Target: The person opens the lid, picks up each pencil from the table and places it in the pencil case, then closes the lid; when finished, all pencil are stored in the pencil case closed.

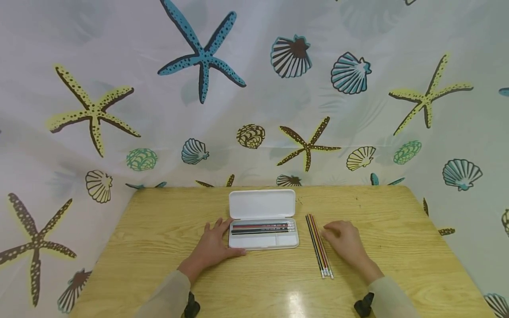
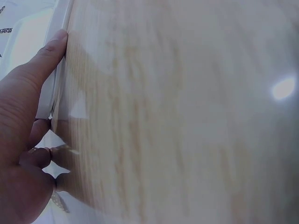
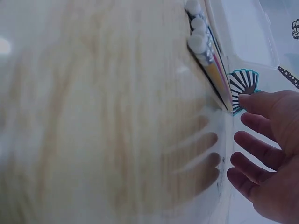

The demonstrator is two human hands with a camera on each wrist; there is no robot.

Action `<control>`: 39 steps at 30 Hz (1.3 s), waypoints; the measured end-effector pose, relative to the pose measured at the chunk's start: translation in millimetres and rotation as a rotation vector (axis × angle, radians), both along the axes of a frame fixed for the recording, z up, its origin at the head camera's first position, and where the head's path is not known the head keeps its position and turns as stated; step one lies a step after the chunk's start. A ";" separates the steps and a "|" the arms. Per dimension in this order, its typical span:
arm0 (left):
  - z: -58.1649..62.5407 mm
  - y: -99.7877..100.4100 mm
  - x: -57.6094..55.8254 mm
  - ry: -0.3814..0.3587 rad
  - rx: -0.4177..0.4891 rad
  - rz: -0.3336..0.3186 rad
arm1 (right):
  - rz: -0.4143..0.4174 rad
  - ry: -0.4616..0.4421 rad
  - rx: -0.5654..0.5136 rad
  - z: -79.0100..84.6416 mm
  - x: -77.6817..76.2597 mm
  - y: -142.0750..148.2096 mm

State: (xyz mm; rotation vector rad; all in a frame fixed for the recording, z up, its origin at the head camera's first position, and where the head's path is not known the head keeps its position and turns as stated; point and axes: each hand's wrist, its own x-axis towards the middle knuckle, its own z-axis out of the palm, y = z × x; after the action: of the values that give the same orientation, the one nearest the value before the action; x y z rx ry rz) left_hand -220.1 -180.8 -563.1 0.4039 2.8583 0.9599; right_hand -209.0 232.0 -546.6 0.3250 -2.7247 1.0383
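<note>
A white pencil case (image 1: 262,242) lies on the table with its lid (image 1: 262,204) raised at the back. Several pencils (image 1: 260,228) lie in its rear compartment; the front compartments hold nothing visible. My left hand (image 1: 212,245) rests at the case's left end, thumb along the front wall and fingers spread by the left side. To the right of the case, a bunch of loose pencils (image 1: 319,247) lies on the table, eraser ends towards me. My right hand (image 1: 347,245) is just right of these pencils, fingers loosely bent, holding nothing; in the right wrist view its fingers (image 3: 259,149) are apart from the pencils.
The wood-grain table (image 1: 167,212) reaches past both hands, its back edge against a white cloth (image 1: 254,97) printed with starfish and shells. A black strap (image 1: 192,305) is on the left wrist and another (image 1: 363,305) on the right.
</note>
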 end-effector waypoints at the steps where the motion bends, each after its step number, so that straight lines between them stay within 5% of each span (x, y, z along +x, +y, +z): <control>1: 0.3 -0.1 0.0 0.003 -0.002 0.000 | -0.002 -0.004 0.006 -1.3 0.2 0.5; 39: 0.8 0.2 0.4 0.006 -0.019 -0.009 | -0.058 -0.075 0.012 -4.6 3.8 -3.6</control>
State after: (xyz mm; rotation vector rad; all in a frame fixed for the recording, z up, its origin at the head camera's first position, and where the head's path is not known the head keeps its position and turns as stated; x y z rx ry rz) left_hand -219.8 -180.6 -562.3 0.4184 2.8666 0.9306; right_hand -205.2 228.4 -551.2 0.2120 -2.7895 1.0394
